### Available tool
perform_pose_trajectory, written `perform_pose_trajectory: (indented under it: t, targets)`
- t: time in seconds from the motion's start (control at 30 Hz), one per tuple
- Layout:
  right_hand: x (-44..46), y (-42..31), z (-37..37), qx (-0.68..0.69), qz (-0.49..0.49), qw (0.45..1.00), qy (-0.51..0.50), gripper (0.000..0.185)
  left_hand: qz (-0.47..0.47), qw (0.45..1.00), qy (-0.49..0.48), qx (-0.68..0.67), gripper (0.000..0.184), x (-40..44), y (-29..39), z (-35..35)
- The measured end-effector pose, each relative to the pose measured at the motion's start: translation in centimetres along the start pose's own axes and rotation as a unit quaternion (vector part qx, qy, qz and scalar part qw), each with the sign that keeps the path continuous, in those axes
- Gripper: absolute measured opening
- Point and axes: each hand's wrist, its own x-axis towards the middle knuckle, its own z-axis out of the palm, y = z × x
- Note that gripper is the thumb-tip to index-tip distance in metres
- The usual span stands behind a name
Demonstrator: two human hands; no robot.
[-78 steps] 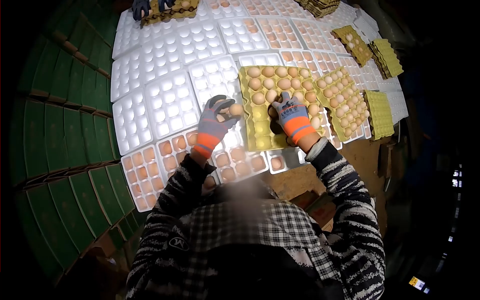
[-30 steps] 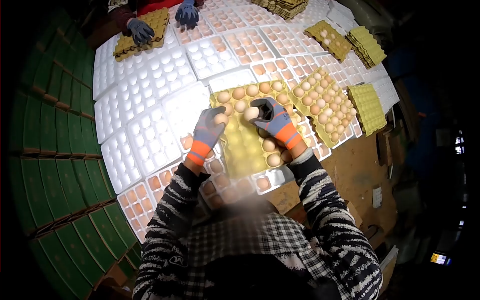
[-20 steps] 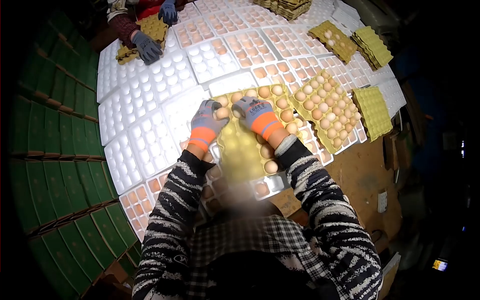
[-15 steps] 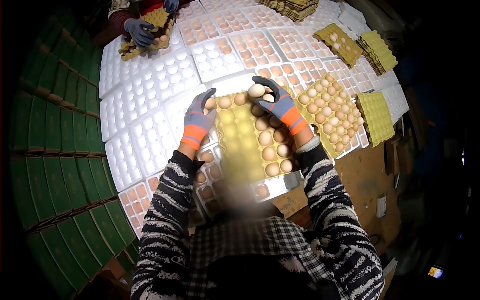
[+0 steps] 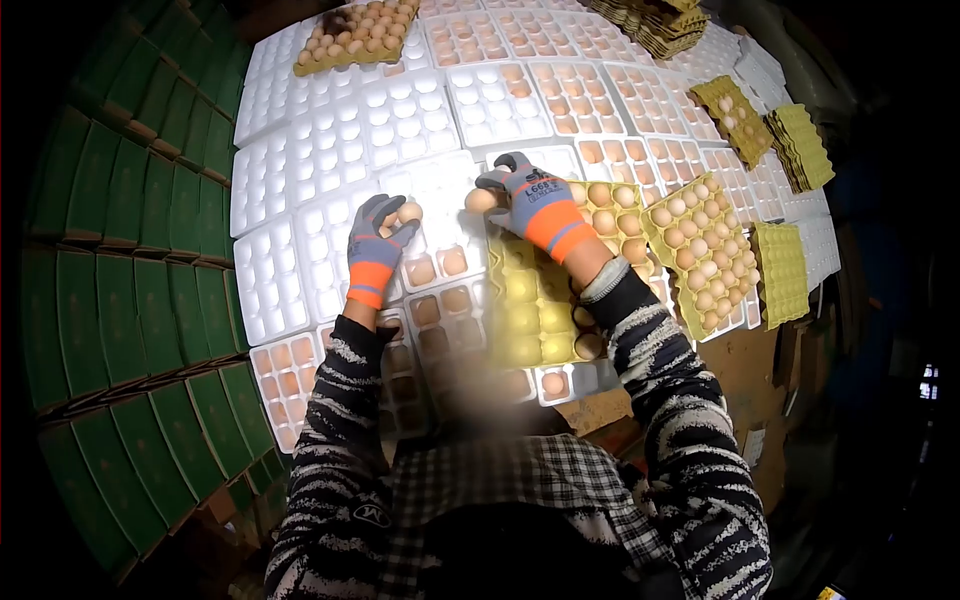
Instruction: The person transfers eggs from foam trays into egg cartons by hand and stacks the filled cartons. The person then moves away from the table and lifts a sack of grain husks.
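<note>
Eggs (image 5: 409,212) sit in the curled fingers of my left hand (image 5: 377,240), over white trays left of centre. My right hand (image 5: 535,205) grips an egg (image 5: 481,201) at its fingertips, with a paler one partly hidden by the fingers. It is above the upper left part of a yellow egg tray (image 5: 522,310). That tray has bare cups on its left and eggs along its top right and right side. Beneath my hands, a white tray (image 5: 433,205) holds a few brown eggs in its lower cups.
A second yellow tray full of eggs (image 5: 705,255) lies to the right, beside a stack of yellow trays (image 5: 782,273). Another filled tray (image 5: 358,35) is at the back left. Green boxes (image 5: 100,300) are stacked along the left. More tray stacks (image 5: 655,25) stand at the back.
My right hand has moved left from the yellow tray's top with its eggs. My left hand still holds eggs, farther from the tray. The co-worker's gloved hands are no longer visible; their tray now shows many eggs.
</note>
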Motion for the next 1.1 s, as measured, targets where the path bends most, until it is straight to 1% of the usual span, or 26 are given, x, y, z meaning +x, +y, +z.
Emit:
perform_pose_trajectory:
  t: [0.03,0.07,0.13,0.17,0.27,0.3,0.4,0.43,0.47,0.53,0.57,0.6,0.67,0.7,0.73,0.77,0.8,0.83,0.87,0.9,0.93,1.0,1.03,1.07,1.1]
  targets:
    - [1.3,-1.7,1.6,-0.045,-0.031,0.998,-0.034,0.044,-0.024,0.996,-0.042,0.075,0.049,-0.8,-1.1,-0.6]
    - [2.8,-3.2,3.8,-0.091,-0.061,0.992,-0.068,0.040,-0.054,0.987,-0.092,0.119,0.048,-1.4,-2.3,-0.6]
    - [4.5,-5.5,7.7,-0.184,-0.086,0.973,-0.113,0.037,-0.066,0.971,-0.128,0.192,0.044,-1.9,-2.4,-0.3]
    - [5.5,-5.8,9.3,-0.214,-0.088,0.961,-0.152,0.038,-0.082,0.970,-0.134,0.187,0.044,-1.7,-2.0,-0.3]
    - [7.2,-6.1,9.4,-0.159,-0.046,0.975,-0.151,0.039,-0.046,0.988,-0.083,0.125,0.048,-0.1,-2.2,0.8]
    - [7.6,-5.5,10.0,-0.083,-0.048,0.993,-0.073,0.037,-0.040,0.985,-0.098,0.139,0.051,0.9,-2.6,1.3]
    - [10.4,-4.8,10.5,-0.080,-0.034,0.983,-0.164,0.034,-0.106,0.962,-0.157,0.197,0.052,3.1,-1.6,1.6]
    - [11.2,-4.5,10.3,-0.036,-0.009,0.990,-0.136,0.028,-0.108,0.970,-0.112,0.189,0.052,4.1,-1.6,1.9]
    - [12.1,-4.3,10.2,0.022,-0.001,0.996,-0.083,0.028,-0.088,0.985,-0.068,0.134,0.050,5.0,-1.8,1.9]
    - [13.7,-4.2,10.1,0.137,0.018,0.990,0.023,0.029,0.006,0.999,0.001,0.041,0.046,7.5,-3.4,2.5]
    - [14.2,-4.3,10.8,0.192,-0.017,0.977,0.093,0.031,-0.015,1.000,0.000,0.010,0.042,8.1,-3.5,3.0]
    - [15.1,-4.4,10.9,0.175,-0.012,0.982,0.077,0.033,-0.009,0.999,-0.019,0.025,0.042,8.7,-4.6,3.7]
    - [16.5,-2.7,13.5,0.149,0.018,0.988,0.022,0.036,0.006,0.997,-0.059,0.057,0.041,10.1,-8.3,4.8]
    - [15.9,-2.9,11.7,0.121,0.039,0.990,-0.061,0.038,0.016,0.998,-0.057,0.021,0.042,9.8,-8.2,4.3]
    - [14.7,-2.6,10.6,0.202,0.010,0.979,-0.012,0.038,-0.041,0.995,-0.040,-0.079,0.043,9.3,-8.2,4.0]
    - [13.0,-2.1,9.6,0.280,-0.019,0.959,0.039,0.038,-0.059,0.995,0.008,-0.086,0.043,8.2,-6.4,3.0]
    - [10.9,-1.4,8.3,0.353,-0.047,0.930,0.091,0.038,-0.039,0.993,0.027,-0.105,0.043,7.4,-6.3,2.3]
    - [8.3,-0.5,6.3,0.395,-0.085,0.908,0.111,0.039,-0.070,0.985,0.031,-0.153,0.041,6.5,-5.8,1.7]
    - [4.9,0.6,4.0,0.435,-0.120,0.882,0.133,0.041,-0.074,0.976,0.022,-0.205,0.039,5.4,-5.8,1.6]
    - [0.8,2.1,2.2,0.481,-0.095,0.863,0.124,0.041,-0.081,0.959,-0.011,-0.271,0.039,3.6,-4.1,1.0]
    - [-3.2,3.3,-0.1,0.523,-0.073,0.841,0.118,0.042,-0.082,0.951,-0.040,-0.296,0.040,1.8,-2.2,1.2]
    - [-12.0,3.0,-5.6,0.527,0.127,0.836,0.090,0.045,-0.063,0.950,-0.151,-0.266,0.039,-1.6,2.5,1.5]
    - [-15.0,4.9,-5.8,0.477,0.108,0.868,0.086,0.045,-0.001,0.962,-0.199,-0.185,0.040,-3.0,5.8,1.4]
    - [-17.8,7.3,-5.5,0.426,0.087,0.897,0.080,0.045,0.064,0.963,-0.242,-0.101,0.042,-4.6,9.0,1.9]
    - [-20.2,9.3,-4.9,0.375,0.063,0.922,0.073,0.046,0.133,0.951,-0.262,-0.100,0.044,-6.2,11.3,3.1]
